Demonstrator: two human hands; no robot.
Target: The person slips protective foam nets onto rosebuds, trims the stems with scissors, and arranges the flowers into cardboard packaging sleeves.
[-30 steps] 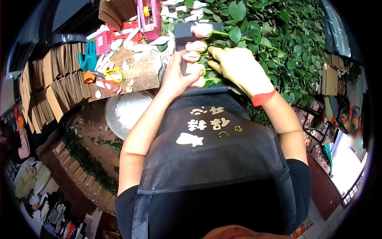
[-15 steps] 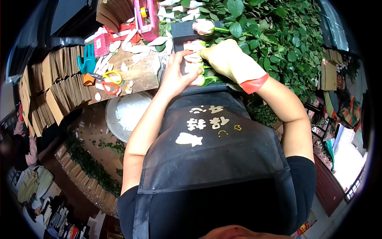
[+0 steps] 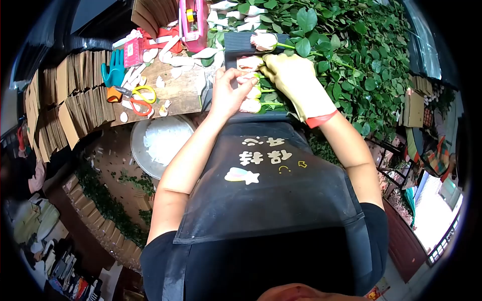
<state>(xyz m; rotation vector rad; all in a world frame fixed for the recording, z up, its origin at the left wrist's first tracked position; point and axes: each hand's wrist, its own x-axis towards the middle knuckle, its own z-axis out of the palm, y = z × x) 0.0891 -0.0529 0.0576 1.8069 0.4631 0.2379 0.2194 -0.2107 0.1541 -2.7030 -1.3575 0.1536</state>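
Note:
Several pale pink roses [image 3: 250, 105] lie side by side on a dark ridged sheet [image 3: 238, 42], heads to the left and stems to the right. My bare left hand [image 3: 228, 93] is at the rose heads, thumb and index finger pinched on one of the middle roses. My right hand [image 3: 288, 75], in a pale yellow glove with a red cuff, has its fingers curled at the neck of an upper rose; what its fingertips hold is hidden. One more rose [image 3: 263, 41] rests above, across the sheet's upper part.
Leafy stems [image 3: 371, 65] are piled to the right. On the wooden board [image 3: 183, 90] at left lie scissors [image 3: 135, 98], a teal glove [image 3: 114, 67], petals and a pink tape dispenser [image 3: 193, 25]. Below is a round metal basin [image 3: 160, 143]; folded cardboard [image 3: 85, 120] stands far left.
My left thumb and index finger have closed together and moved off the lowest rose. My right hand shifted toward the rose necks, then slightly back right. The view has shifted a little.

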